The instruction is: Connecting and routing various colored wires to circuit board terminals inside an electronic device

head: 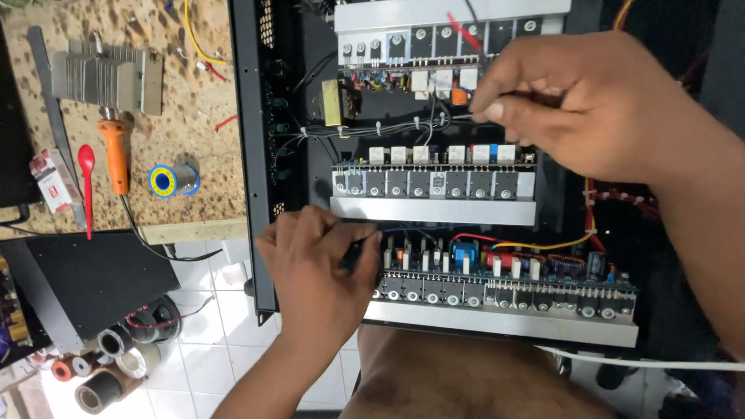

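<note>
An open black amplifier chassis (pixel 250 140) lies before me with three circuit boards inside, each lined with transistors on an aluminium bar (pixel 434 211). My left hand (pixel 318 271) pinches a thin black probe or tool tip at the left end of the nearest board (pixel 504 291). My right hand (pixel 590 109) grips a slim dark tool between thumb and fingers, its tip pointing left over the bundle of wires (pixel 372 128) between the far and middle boards. Which part the tip touches is hidden.
On the speckled bench at left lie a finned heatsink (pixel 109 77), an orange-handled soldering iron (pixel 116 155), a solder spool (pixel 172 180), a red spoon-shaped tool (pixel 86 186) and a small box (pixel 53 180). Tape rolls (pixel 109 372) sit on the tiled floor. My knee (pixel 458 380) is below the chassis.
</note>
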